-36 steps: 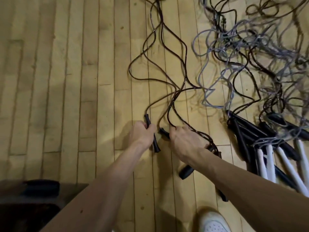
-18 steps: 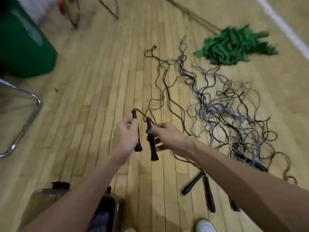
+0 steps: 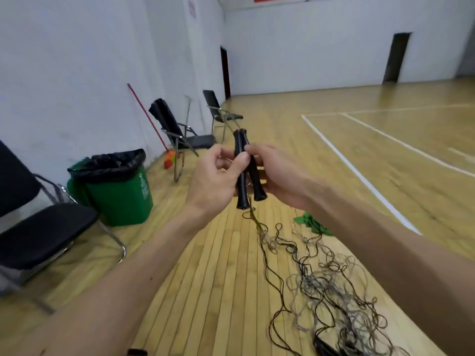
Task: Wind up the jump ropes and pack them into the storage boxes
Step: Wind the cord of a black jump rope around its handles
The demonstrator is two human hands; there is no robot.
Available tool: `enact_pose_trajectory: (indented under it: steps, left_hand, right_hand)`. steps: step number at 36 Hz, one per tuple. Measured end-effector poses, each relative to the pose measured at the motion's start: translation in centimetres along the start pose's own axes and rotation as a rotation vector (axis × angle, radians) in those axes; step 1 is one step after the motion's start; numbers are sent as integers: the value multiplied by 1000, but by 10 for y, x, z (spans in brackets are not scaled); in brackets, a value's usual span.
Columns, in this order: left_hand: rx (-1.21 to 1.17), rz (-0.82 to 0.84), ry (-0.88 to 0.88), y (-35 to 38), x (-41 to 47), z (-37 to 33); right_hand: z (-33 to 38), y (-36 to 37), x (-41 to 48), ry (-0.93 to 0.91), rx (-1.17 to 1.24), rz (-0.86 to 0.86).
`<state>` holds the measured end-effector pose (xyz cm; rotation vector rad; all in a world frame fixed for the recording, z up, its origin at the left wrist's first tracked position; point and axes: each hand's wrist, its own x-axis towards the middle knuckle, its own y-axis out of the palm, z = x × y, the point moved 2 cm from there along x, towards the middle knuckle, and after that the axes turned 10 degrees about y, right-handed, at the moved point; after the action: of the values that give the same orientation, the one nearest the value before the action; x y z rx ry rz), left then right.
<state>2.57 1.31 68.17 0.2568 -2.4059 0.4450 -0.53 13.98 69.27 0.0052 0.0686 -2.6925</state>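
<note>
Two black jump-rope handles (image 3: 244, 170) are held upright side by side at chest height. My left hand (image 3: 216, 179) grips them from the left, thumb across the front. From the right, my right hand (image 3: 276, 173) holds them with its fingers curled behind. Their dark rope (image 3: 262, 242) hangs down from the handles to the wooden floor. It runs into a tangle of grey and black ropes (image 3: 331, 291) at the lower right. No storage box can be made out.
A green bin (image 3: 120, 191) with a black liner stands left, black folding chairs (image 3: 38, 227) beside and behind it. A red-handled broom (image 3: 151, 124) leans on the white wall. A green pile (image 3: 313, 224) lies on the floor past my right forearm.
I have lifted both handles off the floor and brought them together, upright, in front of me. My view has tilted up from the floor to the gym hall.
</note>
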Motion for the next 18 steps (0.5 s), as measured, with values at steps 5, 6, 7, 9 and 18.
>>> enact_pose_trajectory:
  steps: [5,6,7,9,18]
  left_hand:
    - [94,-29,182,-22,-17,-79]
    - [163,-24,214,-25,-23,-88]
    - [224,-14,241,-28,-30,-97]
    - [283,4,289,-33,-46,-111]
    - [280,-196,351,-56,-110,-105]
  right_hand:
    - [54,18,-77,-31,75,128]
    - [58,21,-90,-26,87,158]
    - [60,23,-102,-24,86,181]
    - [62,28,-123,-29,84,211]
    - [2,45,-187,144,203,366]
